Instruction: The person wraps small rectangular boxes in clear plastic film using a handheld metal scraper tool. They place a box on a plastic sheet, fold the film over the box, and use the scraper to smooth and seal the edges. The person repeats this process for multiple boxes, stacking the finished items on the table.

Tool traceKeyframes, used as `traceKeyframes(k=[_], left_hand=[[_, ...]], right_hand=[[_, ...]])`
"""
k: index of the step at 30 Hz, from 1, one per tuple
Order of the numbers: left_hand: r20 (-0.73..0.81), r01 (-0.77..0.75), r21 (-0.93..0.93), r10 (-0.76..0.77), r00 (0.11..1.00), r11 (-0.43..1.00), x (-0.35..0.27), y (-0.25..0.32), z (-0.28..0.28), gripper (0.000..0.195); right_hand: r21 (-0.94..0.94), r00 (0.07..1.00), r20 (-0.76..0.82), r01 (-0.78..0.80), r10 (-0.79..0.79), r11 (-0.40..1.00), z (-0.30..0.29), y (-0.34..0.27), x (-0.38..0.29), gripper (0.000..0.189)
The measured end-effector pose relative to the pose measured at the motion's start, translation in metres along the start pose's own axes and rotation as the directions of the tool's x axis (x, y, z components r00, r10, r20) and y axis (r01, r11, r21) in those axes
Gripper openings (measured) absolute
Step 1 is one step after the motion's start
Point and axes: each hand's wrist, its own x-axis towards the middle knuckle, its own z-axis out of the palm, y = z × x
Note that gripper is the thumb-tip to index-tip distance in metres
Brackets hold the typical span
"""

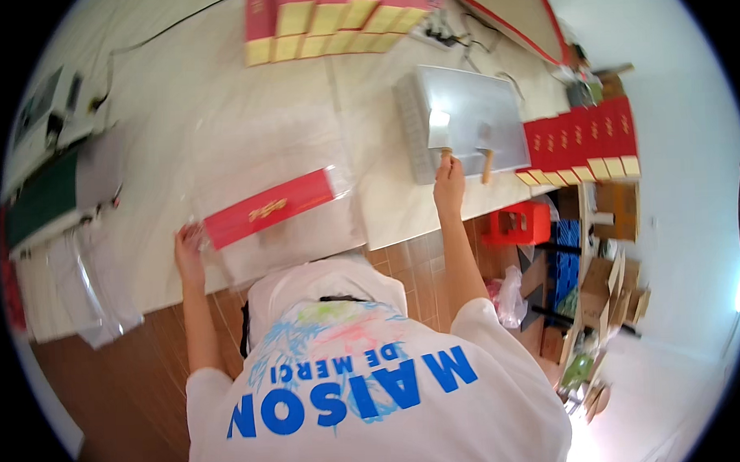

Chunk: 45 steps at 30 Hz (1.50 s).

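Note:
My left hand grips the gathered clear plastic at the near left end of a long red box with gold characters. The box lies slanted over a translucent plastic sheet on the pale table, and clear film sticks out past its right end. My right hand holds a scraper with a wide metal blade by its wooden handle, the blade over a flat grey metal plate. A second tool with a wooden handle rests on the plate's near edge, right of my hand.
Red and cream boxes are stacked at the far side. More red boxes stand in a row right of the plate. A machine with a green surface is at the left. Below the table's right end are a red stool and shelves with cardboard boxes.

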Motion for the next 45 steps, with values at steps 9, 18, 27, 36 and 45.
traceKeyframes(k=[9, 18, 27, 36, 45], left_hand=[[-0.383, 0.009, 0.181, 0.062, 0.922, 0.984, -0.042, 0.013, 0.005, 0.046], [-0.431, -0.015, 0.298, 0.149, 0.89, 0.954, -0.1, 0.02, 0.044, 0.046], [-0.364, 0.036, 0.474, 0.159, 0.918, 0.88, -0.112, 0.039, 0.099, 0.062], [-0.254, 0.144, 0.573, 0.008, 0.967, 0.807, -0.088, 0.053, 0.097, 0.055], [-0.213, 0.259, 0.638, -0.157, 0.964, 0.725, -0.069, 0.073, 0.088, 0.037]], right_hand=[[-0.236, 0.989, -0.066, 0.111, -0.13, 0.965, 0.001, 0.092, 0.102, 0.034], [-0.081, 0.806, 0.088, 0.592, -0.586, 0.802, 0.032, 0.023, 0.065, 0.04], [0.238, 0.376, 0.918, -0.268, -0.126, 0.934, 0.107, -0.017, -0.014, 0.035], [0.264, 0.368, 0.916, -0.249, -0.161, 0.932, 0.123, -0.018, -0.022, 0.027], [0.353, 0.262, 0.919, -0.214, -0.295, 0.911, 0.14, -0.005, -0.025, 0.034]])
